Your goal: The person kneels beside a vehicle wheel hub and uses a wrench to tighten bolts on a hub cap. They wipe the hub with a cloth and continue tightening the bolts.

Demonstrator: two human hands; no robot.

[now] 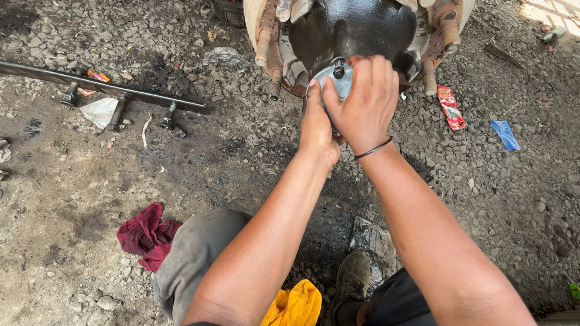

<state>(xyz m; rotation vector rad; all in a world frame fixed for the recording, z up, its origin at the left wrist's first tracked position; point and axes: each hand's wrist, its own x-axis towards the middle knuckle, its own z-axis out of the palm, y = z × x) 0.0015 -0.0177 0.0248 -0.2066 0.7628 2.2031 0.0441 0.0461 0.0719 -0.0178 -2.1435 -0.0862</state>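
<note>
2 bare hands press a small grey metal cap (339, 77) against the middle of a greasy wheel hub (355, 22).

The right hand (364, 101) lies over the cap with its fingers curled around the rim, its grip clenched on the cap; a thin black band (373, 148) circles that wrist. The left hand (318, 122) comes in beside it, thumb and fingertips touching the cap's lower left edge, so its grip also closes on the cap. Rusty studs (264, 44) ring the hub. On the gravel ground (510, 192) a long metal bar (98, 86) lies well apart to the left, a dark red rag (145, 235) sits near the person's knee, and a yellow cloth (293, 310) rests between the forearms.
</note>
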